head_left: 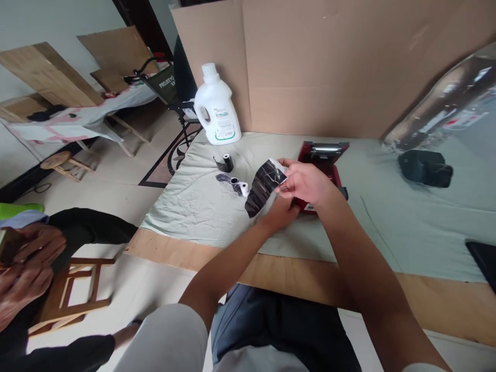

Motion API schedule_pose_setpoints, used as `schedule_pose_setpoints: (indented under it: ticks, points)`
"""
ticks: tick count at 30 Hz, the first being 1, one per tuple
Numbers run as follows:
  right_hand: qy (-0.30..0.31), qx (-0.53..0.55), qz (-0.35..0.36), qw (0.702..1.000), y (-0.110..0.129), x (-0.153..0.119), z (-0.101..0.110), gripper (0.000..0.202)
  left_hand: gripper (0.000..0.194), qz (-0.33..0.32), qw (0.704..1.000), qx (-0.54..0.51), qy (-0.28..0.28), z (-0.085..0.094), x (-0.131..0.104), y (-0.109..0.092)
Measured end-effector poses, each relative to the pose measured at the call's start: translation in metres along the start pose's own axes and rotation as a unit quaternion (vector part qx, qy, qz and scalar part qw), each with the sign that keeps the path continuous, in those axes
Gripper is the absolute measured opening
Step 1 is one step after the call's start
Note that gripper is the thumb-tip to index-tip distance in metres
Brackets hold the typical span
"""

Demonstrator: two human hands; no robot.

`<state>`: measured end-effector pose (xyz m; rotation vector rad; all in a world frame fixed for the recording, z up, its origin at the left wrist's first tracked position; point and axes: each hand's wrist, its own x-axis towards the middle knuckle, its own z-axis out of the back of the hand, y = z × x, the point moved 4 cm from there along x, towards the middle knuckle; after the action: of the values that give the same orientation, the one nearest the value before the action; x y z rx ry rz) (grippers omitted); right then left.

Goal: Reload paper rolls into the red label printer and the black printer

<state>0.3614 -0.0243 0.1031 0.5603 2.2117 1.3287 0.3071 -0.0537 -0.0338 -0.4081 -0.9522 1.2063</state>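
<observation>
Pinched in my right hand (308, 182) is a glossy black printed strip (264, 187) with a white end, its ribbed length hanging toward the left. The fingers close on that white end. Just below, my left hand (282, 212) lies against the near left side of a red device (336, 175) with its lid raised; its thumb shows at the device's front edge, and the other fingers are mostly hidden behind my right hand. Left of the strip lie a small roll of black film (228, 164) and small white-cored rolls (243, 189) with a crumpled black piece attached.
A white jug (218, 106) stands at the cloth-covered table's back left, before a cardboard panel (310, 67). To the right are a black object (425, 168) and a plastic-wrapped bundle (445, 101). Another person's hands (29, 263) hold something at far left, near a wooden stool (73, 289).
</observation>
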Motion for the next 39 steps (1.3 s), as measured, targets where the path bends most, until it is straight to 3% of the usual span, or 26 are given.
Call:
schedule_pose_setpoints:
  ticks: [3, 6, 9, 12, 14, 19, 24, 30, 33, 36, 39]
  points:
    - [-0.02, -0.048, 0.027, 0.998, 0.014, -0.017, 0.022, 0.039, 0.038, -0.039, 0.999, 0.005, -0.025, 0.005, -0.002, -0.002]
    - [-0.096, -0.182, 0.04, 0.978, 0.025, -0.031, 0.052, 0.028, 0.051, -0.043, 0.995, 0.032, -0.09, 0.012, -0.009, -0.001]
    - [-0.163, -0.34, 0.028, 0.925, 0.034, -0.042, 0.083, 0.017, 0.059, -0.055, 0.986, 0.062, -0.145, 0.013, -0.016, 0.0]
    - [-0.159, -0.473, 0.005, 0.867, 0.036, -0.043, 0.107, 0.016, 0.064, -0.13, 0.968, 0.086, -0.196, 0.012, -0.022, -0.006]
    - [-0.146, -0.539, -0.002, 0.83, 0.034, -0.039, 0.118, 0.021, 0.065, -0.194, 0.954, 0.112, -0.199, 0.01, -0.024, -0.014]
    - [-0.144, -0.628, -0.026, 0.764, 0.029, -0.033, 0.12, 0.039, 0.05, -0.263, 0.941, 0.143, -0.157, 0.013, -0.026, -0.029]
    - [-0.168, -0.669, -0.071, 0.721, 0.03, -0.038, 0.105, 0.032, 0.031, -0.264, 0.946, 0.157, -0.1, 0.01, -0.024, -0.037]
    - [-0.182, -0.745, -0.08, 0.637, 0.019, -0.021, 0.109, 0.033, 0.028, -0.294, 0.937, 0.158, -0.107, 0.005, -0.023, -0.047]
    - [-0.188, -0.721, -0.081, 0.662, 0.016, -0.019, 0.116, 0.037, 0.03, -0.278, 0.94, 0.17, -0.101, 0.003, -0.023, -0.046]
    - [-0.17, -0.659, -0.048, 0.731, 0.025, -0.031, 0.122, 0.037, 0.031, -0.265, 0.945, 0.17, -0.088, 0.001, -0.024, -0.043]
    - [-0.167, -0.587, -0.011, 0.792, 0.041, -0.051, 0.132, 0.019, 0.032, -0.26, 0.95, 0.154, -0.084, 0.002, -0.025, -0.04]
